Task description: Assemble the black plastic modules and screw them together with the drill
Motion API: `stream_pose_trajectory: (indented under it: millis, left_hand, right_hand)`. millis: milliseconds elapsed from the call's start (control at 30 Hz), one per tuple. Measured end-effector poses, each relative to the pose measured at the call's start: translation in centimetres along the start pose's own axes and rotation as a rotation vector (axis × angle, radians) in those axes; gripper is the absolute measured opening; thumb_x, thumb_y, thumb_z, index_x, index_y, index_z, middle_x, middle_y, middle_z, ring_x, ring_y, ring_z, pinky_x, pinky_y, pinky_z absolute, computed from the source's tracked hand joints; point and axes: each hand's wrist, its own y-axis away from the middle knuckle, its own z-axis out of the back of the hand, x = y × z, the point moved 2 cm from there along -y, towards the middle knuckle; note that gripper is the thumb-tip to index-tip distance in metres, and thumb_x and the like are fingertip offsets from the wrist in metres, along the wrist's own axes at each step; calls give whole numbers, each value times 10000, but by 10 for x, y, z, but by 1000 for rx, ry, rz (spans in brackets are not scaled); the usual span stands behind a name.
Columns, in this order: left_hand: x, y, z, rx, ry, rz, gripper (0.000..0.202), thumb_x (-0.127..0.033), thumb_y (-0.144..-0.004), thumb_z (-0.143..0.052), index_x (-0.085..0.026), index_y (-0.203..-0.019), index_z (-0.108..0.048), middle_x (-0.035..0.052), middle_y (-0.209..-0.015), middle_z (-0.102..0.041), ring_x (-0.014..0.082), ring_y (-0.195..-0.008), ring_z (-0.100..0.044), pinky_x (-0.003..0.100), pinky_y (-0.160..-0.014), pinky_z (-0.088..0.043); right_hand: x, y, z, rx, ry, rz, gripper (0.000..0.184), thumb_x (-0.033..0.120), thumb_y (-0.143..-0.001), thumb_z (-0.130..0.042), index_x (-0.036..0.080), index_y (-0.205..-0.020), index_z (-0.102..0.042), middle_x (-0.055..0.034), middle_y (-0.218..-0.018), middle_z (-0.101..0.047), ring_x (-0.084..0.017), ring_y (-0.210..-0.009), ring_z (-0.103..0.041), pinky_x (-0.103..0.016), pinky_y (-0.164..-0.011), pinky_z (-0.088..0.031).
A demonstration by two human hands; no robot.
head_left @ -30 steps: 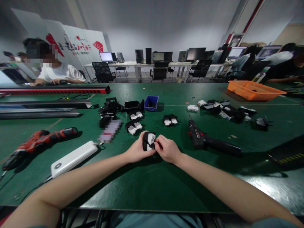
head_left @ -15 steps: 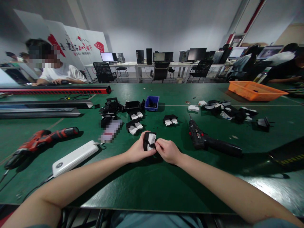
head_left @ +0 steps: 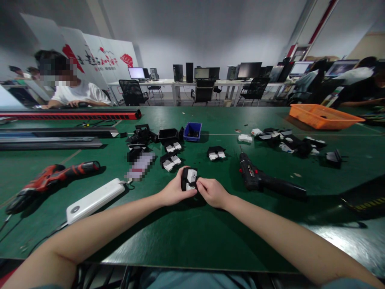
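My left hand (head_left: pixel 175 192) is closed around a small black and white plastic part (head_left: pixel 191 176), holding it just above the green table. Against the part's right edge, my right hand (head_left: pixel 213 192) is closed in a pinch; what lies between its fingertips is hidden or too small to name. Similar black and white parts (head_left: pixel 171 162) rest beyond my left hand, and another similar part (head_left: pixel 215 153) lies farther off to the right. A black cordless screwdriver (head_left: pixel 255 176) lies to the right of my right hand.
On the left lie a red and black power tool (head_left: pixel 51 180), a white power bank (head_left: pixel 93 200) and long metal profiles (head_left: pixel 51 142). A blue bin (head_left: pixel 192 131) and an orange basket (head_left: pixel 325 116) stand farther back. More loose parts (head_left: pixel 294 142) are heaped at right. A co-worker (head_left: pixel 78 90) sits across the table.
The part in my left hand has tilted very slightly. Both hands stay in nearly the same place, and the view has shifted a little.
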Motion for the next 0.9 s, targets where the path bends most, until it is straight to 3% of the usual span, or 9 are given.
stream_pose_trajectory:
  millis: [233,533,700,900]
  left_hand:
    - [0,1,2,56,6,-26,716,-347,-817,-662,-203,-1386,-251,86,-1175,-535,227,-1069,-555,391,-972,-444]
    - [1,0,1,22,-6,-59,632,-324,-839,-619,-197,-1360,-285,74,-1155,-519,222,-1060,-539,383,-982,-430]
    - [3,-1,1,18,3,-69,604,-249,-812,-607,-196,-1343,-324,69,-1171,-511,225,-1079,-515,375,-983,-416]
    - [4,0,3,32,19,-77,610,-318,-831,-598,-197,-1357,-315,73,-1161,-507,234,-1067,-513,393,-971,-423]
  right_hand:
    - [-1,1,-3,53,39,56,284,268,-998,-343,206,-785,-520,-28,-713,-608,-158,-632,-551,-281,-597,-339]
    - [1,1,-2,63,23,56,267,269,-997,-350,201,-830,-547,-33,-723,-622,-162,-630,-552,-283,-590,-342]
    - [3,1,0,71,-1,70,300,294,-999,-357,202,-789,-550,-41,-737,-633,-165,-640,-562,-284,-600,-351]
    - [3,0,1,59,-47,75,346,332,-997,-375,203,-742,-570,-36,-715,-630,-161,-641,-556,-279,-601,-358]
